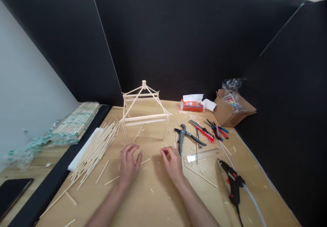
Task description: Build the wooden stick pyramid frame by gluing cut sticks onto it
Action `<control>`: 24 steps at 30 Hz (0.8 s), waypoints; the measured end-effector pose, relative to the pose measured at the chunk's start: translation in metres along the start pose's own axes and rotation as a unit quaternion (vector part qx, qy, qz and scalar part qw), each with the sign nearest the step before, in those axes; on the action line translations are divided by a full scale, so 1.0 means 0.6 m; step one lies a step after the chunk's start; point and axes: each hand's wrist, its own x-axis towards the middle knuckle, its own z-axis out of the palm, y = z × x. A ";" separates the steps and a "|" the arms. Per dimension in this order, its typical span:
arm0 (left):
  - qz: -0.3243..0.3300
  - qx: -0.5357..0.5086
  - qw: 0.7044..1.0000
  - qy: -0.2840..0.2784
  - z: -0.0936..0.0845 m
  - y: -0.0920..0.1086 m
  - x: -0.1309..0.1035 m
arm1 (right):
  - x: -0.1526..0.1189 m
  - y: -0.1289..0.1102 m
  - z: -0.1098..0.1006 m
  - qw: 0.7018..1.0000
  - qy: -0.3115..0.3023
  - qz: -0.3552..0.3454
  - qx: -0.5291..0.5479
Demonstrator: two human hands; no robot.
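A small pavilion-like frame of wooden sticks stands upright on the table, with a sloped roof skeleton and a short cluster of stick pieces at its peak. My left hand is in front of its front left leg, fingers curved and thumb apart, holding nothing visible. A loose stick lies by that wrist, partly covered by it. To the right, my right hand has its thumb and fingertips drawn together; anything between them is too small to make out. Neither hand visibly touches the frame.
Loose sticks are heaped on white paper at left. On the right lie a pipe cutter, red utility knife, pliers, a clear ruler and a glue gun. Behind are a tissue pack and cardboard box.
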 end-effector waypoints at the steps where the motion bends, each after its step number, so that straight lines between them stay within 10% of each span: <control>1: 0.017 -0.005 0.999 -0.026 0.004 0.001 -0.006 | -0.005 0.000 0.006 1.000 -0.006 -0.021 -0.013; 9: 0.047 -0.055 0.986 -0.153 0.016 0.037 -0.025 | -0.037 0.010 0.034 0.985 -0.029 -0.162 -0.058; 15: -0.067 -0.136 0.951 -0.271 0.010 0.050 -0.020 | -0.036 0.012 0.035 0.976 -0.026 -0.210 -0.044; 24: -0.087 -0.137 0.962 -0.220 0.020 0.032 -0.024 | -0.042 0.030 0.028 0.976 -0.061 -0.205 -0.041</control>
